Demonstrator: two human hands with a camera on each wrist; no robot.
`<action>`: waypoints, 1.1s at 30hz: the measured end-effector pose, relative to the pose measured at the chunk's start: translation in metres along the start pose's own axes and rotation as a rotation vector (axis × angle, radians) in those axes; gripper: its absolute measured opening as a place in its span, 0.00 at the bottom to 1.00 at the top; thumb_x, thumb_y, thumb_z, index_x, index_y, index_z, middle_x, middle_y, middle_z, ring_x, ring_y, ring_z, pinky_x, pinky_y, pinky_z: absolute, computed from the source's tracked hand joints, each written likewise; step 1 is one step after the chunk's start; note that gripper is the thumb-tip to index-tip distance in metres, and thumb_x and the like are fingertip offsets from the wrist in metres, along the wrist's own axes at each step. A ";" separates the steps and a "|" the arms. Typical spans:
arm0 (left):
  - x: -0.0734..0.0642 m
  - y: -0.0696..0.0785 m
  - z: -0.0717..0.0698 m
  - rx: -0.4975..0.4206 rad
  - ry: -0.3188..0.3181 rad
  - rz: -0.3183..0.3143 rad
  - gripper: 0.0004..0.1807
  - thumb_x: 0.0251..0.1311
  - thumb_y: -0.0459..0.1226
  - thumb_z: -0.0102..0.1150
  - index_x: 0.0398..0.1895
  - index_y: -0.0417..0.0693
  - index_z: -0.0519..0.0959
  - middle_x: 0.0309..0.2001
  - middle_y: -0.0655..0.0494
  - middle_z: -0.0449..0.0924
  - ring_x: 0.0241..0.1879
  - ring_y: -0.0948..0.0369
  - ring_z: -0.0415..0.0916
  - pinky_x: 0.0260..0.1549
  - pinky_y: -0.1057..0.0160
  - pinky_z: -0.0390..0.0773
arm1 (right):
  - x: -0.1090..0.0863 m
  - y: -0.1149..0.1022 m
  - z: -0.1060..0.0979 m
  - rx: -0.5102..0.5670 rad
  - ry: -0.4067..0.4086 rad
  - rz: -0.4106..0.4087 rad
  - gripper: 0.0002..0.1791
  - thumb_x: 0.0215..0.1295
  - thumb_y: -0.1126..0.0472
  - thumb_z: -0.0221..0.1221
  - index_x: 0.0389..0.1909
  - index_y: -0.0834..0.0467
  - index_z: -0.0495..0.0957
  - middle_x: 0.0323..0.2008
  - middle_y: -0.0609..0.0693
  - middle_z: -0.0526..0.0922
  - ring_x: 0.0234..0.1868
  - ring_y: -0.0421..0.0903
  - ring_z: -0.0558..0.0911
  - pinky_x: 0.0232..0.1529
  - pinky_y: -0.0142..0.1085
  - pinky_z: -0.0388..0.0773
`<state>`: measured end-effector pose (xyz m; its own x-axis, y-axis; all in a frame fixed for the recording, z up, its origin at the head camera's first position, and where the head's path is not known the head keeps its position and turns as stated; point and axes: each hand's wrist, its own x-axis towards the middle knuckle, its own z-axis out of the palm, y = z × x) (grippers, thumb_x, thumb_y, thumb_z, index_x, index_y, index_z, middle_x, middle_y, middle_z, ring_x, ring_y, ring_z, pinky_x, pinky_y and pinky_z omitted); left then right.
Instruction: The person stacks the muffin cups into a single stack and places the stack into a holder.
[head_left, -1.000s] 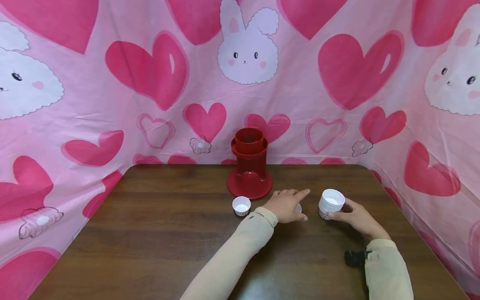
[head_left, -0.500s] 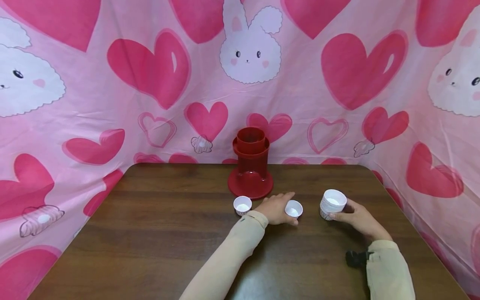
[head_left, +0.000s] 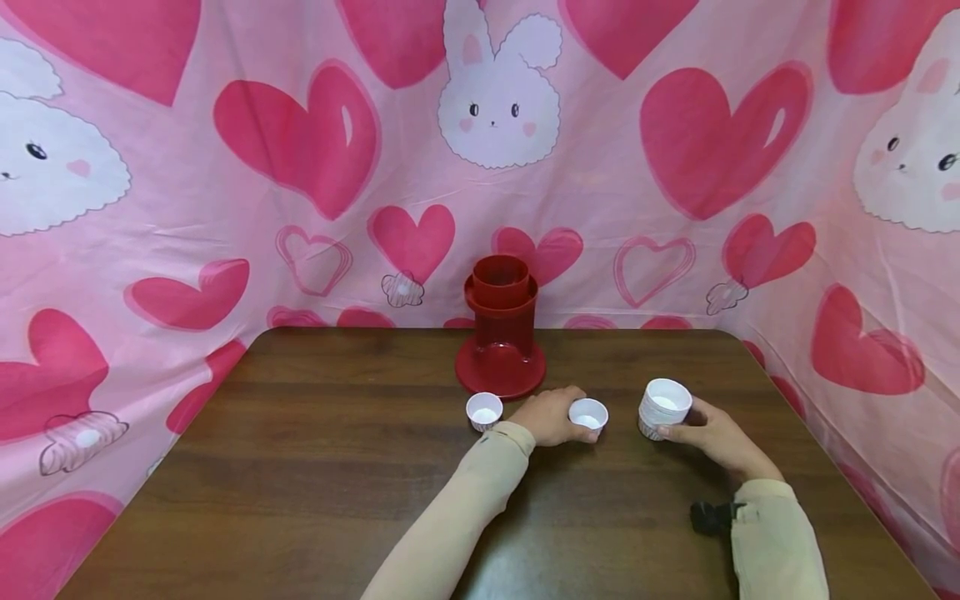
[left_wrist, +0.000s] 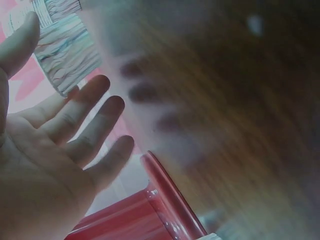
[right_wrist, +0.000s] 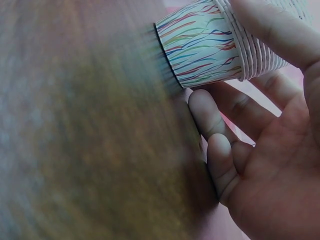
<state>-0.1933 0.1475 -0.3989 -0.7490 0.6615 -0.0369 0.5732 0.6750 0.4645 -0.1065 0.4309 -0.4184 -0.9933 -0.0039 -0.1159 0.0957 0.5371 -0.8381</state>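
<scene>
In the head view my left hand has its thumb and index finger around a small white paper cup, gripping it from the left. The left wrist view shows this cup's streaked wall between thumb and index finger, the other fingers spread below. My right hand holds a stack of nested paper cups, standing upright to the right. Colourful wavy lines cover the lowest cup in the right wrist view, with several rims layered above it. Another paper cup stands alone left of my left hand.
A red plastic stand with a round base and open tube rises at the table's back, just behind the left hand. The brown wooden table meets a pink heart-patterned cloth behind and at both sides.
My left hand has moved back leftward from over the cup, uncovering it, then closed its thumb and fingers about it. The right hand and its stack have stayed in place.
</scene>
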 end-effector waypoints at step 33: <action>0.010 0.021 -0.010 -0.275 0.173 0.030 0.35 0.57 0.51 0.73 0.66 0.55 0.74 0.56 0.59 0.76 0.52 0.64 0.74 0.55 0.65 0.74 | 0.001 -0.002 -0.002 -0.049 -0.005 0.012 0.43 0.66 0.49 0.67 0.72 0.70 0.60 0.63 0.72 0.70 0.63 0.71 0.69 0.59 0.68 0.66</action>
<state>-0.1925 0.1648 -0.3806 -0.7919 0.5986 0.1206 0.5024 0.5265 0.6858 -0.1074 0.4311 -0.4156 -0.9917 -0.0019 -0.1283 0.1036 0.5781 -0.8094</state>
